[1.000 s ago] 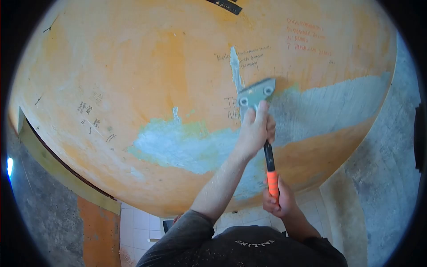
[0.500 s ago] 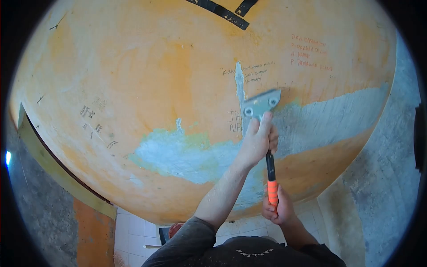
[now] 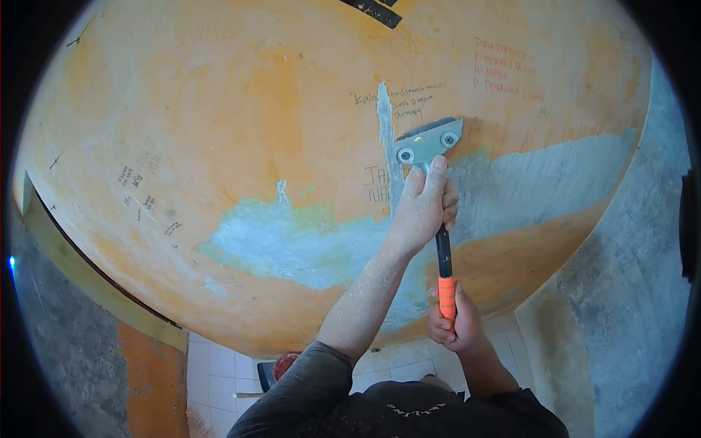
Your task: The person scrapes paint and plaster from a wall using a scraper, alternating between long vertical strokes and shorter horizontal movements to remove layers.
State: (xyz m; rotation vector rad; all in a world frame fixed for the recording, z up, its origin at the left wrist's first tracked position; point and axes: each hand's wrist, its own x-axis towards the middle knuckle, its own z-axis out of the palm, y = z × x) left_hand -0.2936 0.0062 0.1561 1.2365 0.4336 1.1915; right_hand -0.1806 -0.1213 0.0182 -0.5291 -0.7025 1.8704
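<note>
A long-handled scraper (image 3: 428, 140) lies across the yellow-orange wall (image 3: 241, 131), its wide blade by the handwriting and a narrow grey stripe of bare surface. Just below the blade, my left hand (image 3: 422, 208) is wrapped round the neck of the tool. My right hand (image 3: 454, 327) is closed on the orange grip at the lower end. Between the two hands the black shaft shows. Below and to both sides of the blade, patches of paint are off, showing a pale grey-blue surface (image 3: 292, 244). Dust coats my left hand and forearm.
Black tape strips (image 3: 376, 11) cross the wall at the top. Red handwriting (image 3: 507, 69) is at upper right. White floor tiles (image 3: 219, 365) lie below, with a dark red round thing (image 3: 285, 363) beside my left sleeve. A grey wall (image 3: 635, 292) stands at right.
The scraper blade has moved slightly up the wall, with both hands still on the tool. The view has tilted down a little, so less of the tape shows.
</note>
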